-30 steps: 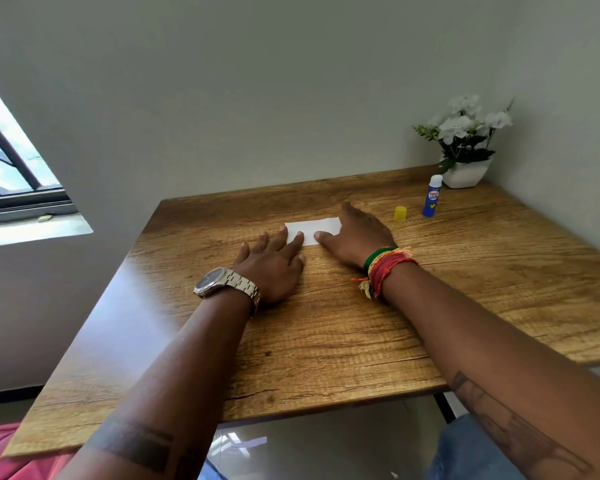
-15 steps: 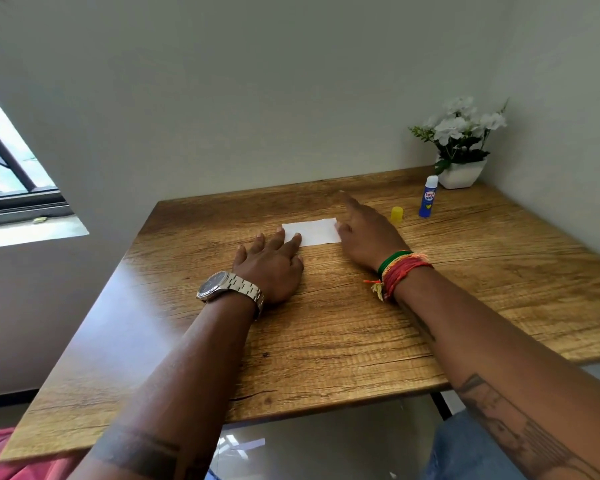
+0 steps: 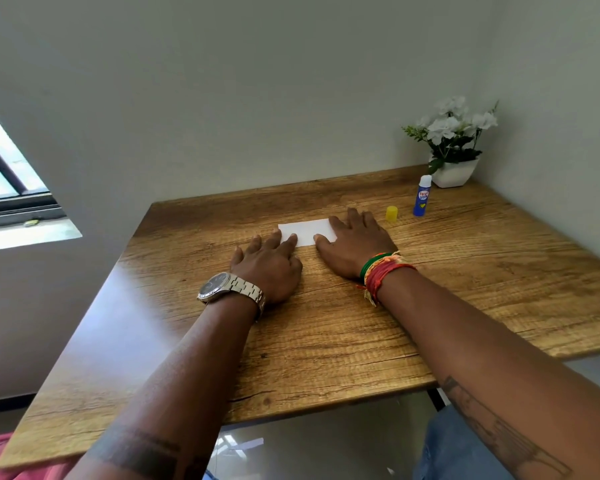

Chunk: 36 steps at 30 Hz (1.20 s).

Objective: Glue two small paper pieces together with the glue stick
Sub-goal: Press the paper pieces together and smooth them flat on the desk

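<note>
White paper lies flat on the wooden table, between the two hands, and it looks like a single sheet, so I cannot tell if a second piece sits under it. The left hand rests palm down with its fingers lightly spread, the tips touching the near left edge of the paper. The right hand also lies flat, fingers loosely apart, covering the right end of the paper and pressing it; neither hand grips anything. The glue stick stands upright well to the right, near the flower pot, and its yellow cap stands off beside it (so the stick is open). I judge the step in hand is pressing or smoothing the pieces after gluing. The next move probably calls for lifting the hands gently, checking that the edges hold, and then putting the cap on again.
</note>
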### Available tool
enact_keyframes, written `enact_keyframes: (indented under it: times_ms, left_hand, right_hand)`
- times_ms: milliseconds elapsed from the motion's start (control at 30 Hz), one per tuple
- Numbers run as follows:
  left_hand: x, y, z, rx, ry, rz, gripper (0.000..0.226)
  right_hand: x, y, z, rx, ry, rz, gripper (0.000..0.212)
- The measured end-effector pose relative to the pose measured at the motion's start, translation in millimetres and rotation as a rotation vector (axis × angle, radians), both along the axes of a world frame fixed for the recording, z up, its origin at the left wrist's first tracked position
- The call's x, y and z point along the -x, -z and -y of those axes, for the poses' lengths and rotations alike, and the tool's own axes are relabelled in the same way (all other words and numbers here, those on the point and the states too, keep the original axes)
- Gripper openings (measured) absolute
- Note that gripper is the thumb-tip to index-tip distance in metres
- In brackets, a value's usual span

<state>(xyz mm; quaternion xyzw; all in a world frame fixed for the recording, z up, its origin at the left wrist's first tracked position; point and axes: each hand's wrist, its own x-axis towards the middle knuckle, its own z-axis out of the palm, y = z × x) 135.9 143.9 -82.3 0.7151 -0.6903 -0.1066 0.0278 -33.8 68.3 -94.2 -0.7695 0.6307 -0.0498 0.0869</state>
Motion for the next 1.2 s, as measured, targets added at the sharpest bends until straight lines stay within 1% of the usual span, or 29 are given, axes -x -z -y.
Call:
enact_keyframes:
  times_ms: [100, 167, 233, 267, 333, 433, 600, 733, 867, 967, 1200]
  left_hand:
    - [1.2, 0.4, -0.5, 0.001, -0.002, 0.004, 0.059]
    - [1.2, 0.8, 0.0, 0.000, -0.005, 0.005, 0.059]
    - [1.1, 1.4, 1.0, 0.001, -0.010, 0.003, 0.060]
    - [1.5, 1.6, 1.2, 0.004, -0.011, 0.001, 0.059]
    - [2.2, 1.2, 0.9, 0.014, -0.014, 0.004, 0.059]
    - [3.0, 0.4, 1.0, 0.020, -0.012, 0.010, 0.059]
    - [6.2, 0.3, 1.0, 0.023, -0.019, 0.016, 0.060]
    - [8.4, 2.1, 2.0, 0.025, -0.034, 0.014, 0.061]
    - [7.6, 4.5, 2.5, 0.030, -0.036, 0.016, 0.062]
    - [8.1, 5.2, 2.8, 0.035, -0.041, 0.018, 0.062]
    - [13.2, 3.7, 3.6, 0.074, -0.075, 0.022, 0.063]
  right_hand:
    - [0.9, -0.2, -2.0, 0.001, -0.014, 0.007, 0.081]
    - [5.4, -2.0, -2.7, 0.052, -0.024, 0.093, 0.081]
    - [11.3, -3.2, -3.0, 0.083, -0.066, 0.183, 0.075]
    - [13.8, -3.2, -3.5, 0.090, -0.096, 0.189, 0.071]
    - [16.2, -2.2, -4.8, 0.106, -0.140, 0.142, 0.063]
    - [12.6, -0.5, -6.4, 0.130, -0.142, 0.085, 0.059]
    - [4.6, 2.0, -6.0, 0.144, -0.084, 0.009, 0.068]
    - [7.7, 3.3, -5.0, 0.131, -0.102, 0.021, 0.069]
    - [12.7, 4.2, -2.2, 0.119, -0.134, 0.085, 0.070]
    - [12.4, 3.8, -2.1, 0.138, -0.155, 0.038, 0.063]
    - [9.1, 0.3, -6.0, 0.134, -0.123, 0.054, 0.067]
